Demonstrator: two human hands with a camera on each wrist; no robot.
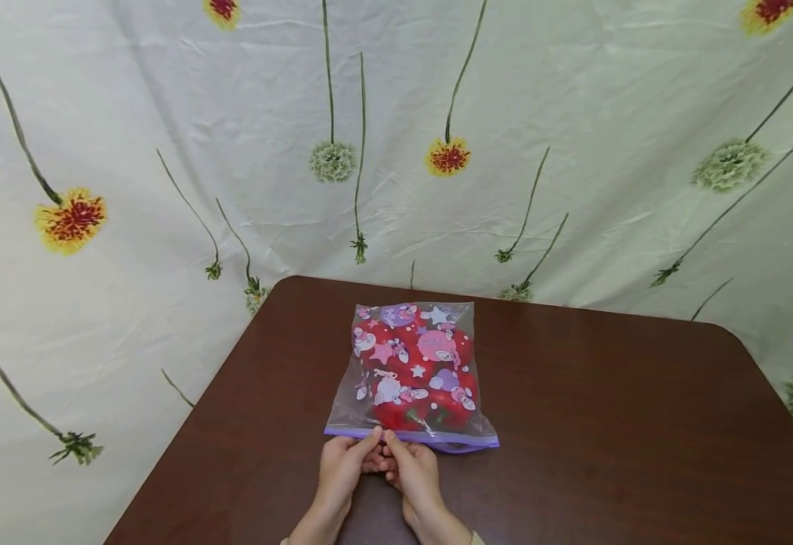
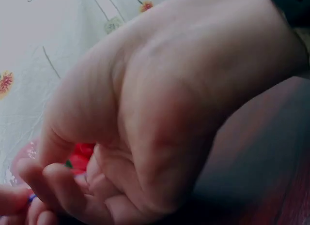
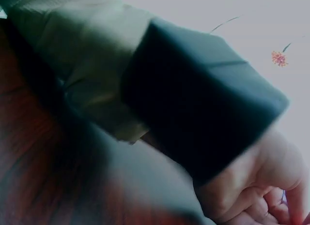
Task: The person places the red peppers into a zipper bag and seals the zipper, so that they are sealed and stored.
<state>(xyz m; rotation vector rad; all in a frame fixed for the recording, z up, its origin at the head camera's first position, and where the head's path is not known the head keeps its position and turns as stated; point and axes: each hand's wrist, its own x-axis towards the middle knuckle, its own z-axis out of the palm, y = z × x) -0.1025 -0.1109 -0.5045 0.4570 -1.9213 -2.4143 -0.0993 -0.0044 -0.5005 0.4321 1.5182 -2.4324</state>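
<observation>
A clear zip bag (image 1: pixel 416 363) printed with pink, white and purple figures lies flat on the brown table. Through its film show red things with some green, partly covered by the print; their kind is hard to tell. The bag's purple zip edge (image 1: pixel 451 438) faces me. My left hand (image 1: pixel 341 465) pinches that edge left of its middle, thumb on top and fingers curled below. Right beside it, my right hand (image 1: pixel 416 473) pinches the same edge, the two thumb tips nearly touching. In the left wrist view, the curled left hand (image 2: pixel 131 123) hides most of the bag.
The brown table (image 1: pixel 607 424) extends to the right of the bag, its far edge close to a pale cloth (image 1: pixel 266 113) with printed flowers. A dark band (image 3: pixel 203 99) sits on the right wrist, below a light sleeve (image 3: pixel 87 55).
</observation>
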